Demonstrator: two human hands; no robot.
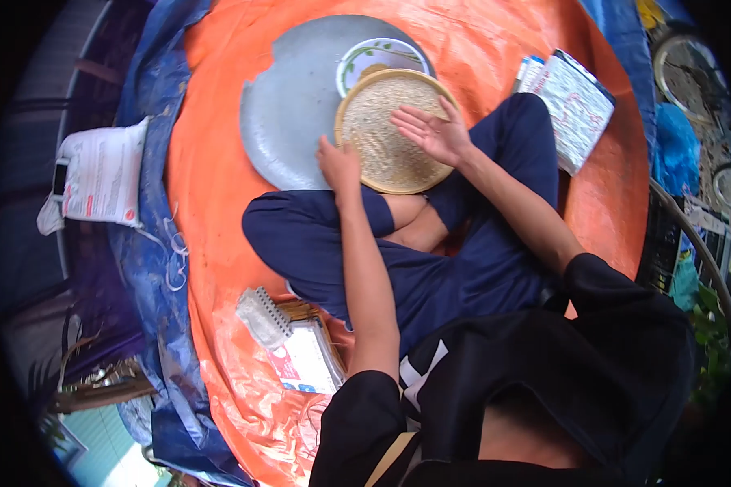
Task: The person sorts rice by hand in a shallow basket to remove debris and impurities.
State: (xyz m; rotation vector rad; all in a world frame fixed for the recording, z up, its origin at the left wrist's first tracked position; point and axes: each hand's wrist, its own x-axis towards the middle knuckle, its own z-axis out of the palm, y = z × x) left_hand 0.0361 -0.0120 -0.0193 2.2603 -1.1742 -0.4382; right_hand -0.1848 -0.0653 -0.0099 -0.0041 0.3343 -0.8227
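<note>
A round woven winnowing basket holds a spread layer of pale grain. Its near edge is just above my crossed legs. My left hand is closed at the basket's left rim, with the fingertips partly hidden. Over the right part of the grain, my right hand is open, palm showing and fingers stretched out; nothing is in it. A white bowl with green leaf patterns lies behind the basket, partly covered by it, with something tan inside.
A large grey round tray lies under the bowl on an orange tarp. Printed packets lie by my right knee. A spiral notebook and papers are at lower left. A white sack stands on the blue tarp.
</note>
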